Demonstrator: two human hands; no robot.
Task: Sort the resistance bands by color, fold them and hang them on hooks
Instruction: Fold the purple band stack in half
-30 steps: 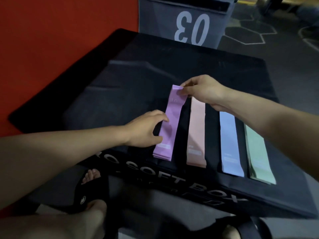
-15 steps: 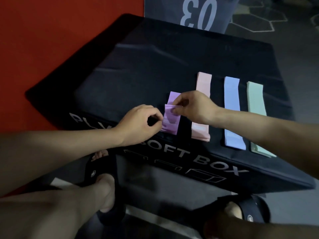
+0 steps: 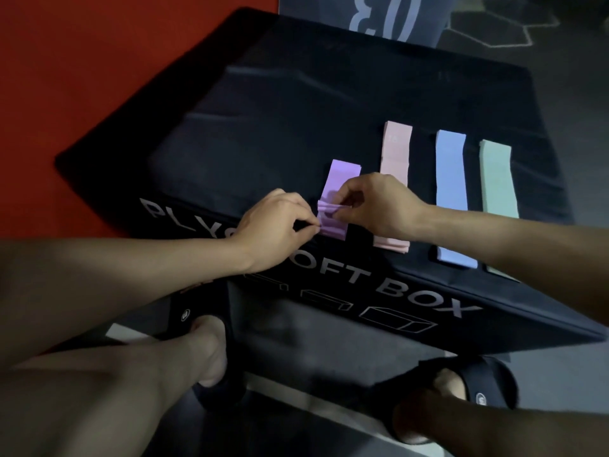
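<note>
A purple band (image 3: 342, 179) lies folded over on the black soft box (image 3: 296, 103), near its front edge. My left hand (image 3: 273, 229) pinches its left side at the fold, and my right hand (image 3: 379, 206) pinches the folded end from the right. To the right lie a pink band (image 3: 395, 153), a blue band (image 3: 451, 179) and a green band (image 3: 497, 179), each flat and parallel, apart from one another.
Red flooring (image 3: 82, 61) spreads to the left of the box. A grey bin marked 03 (image 3: 379, 14) stands behind it. My feet in black slides (image 3: 197, 321) stand on the floor just below the box's front face. No hooks are in view.
My right hand has carried the purple band's far end toward me, folding it over. My left hand has gone from resting beside the band to pinching it. The view has tilted down.
</note>
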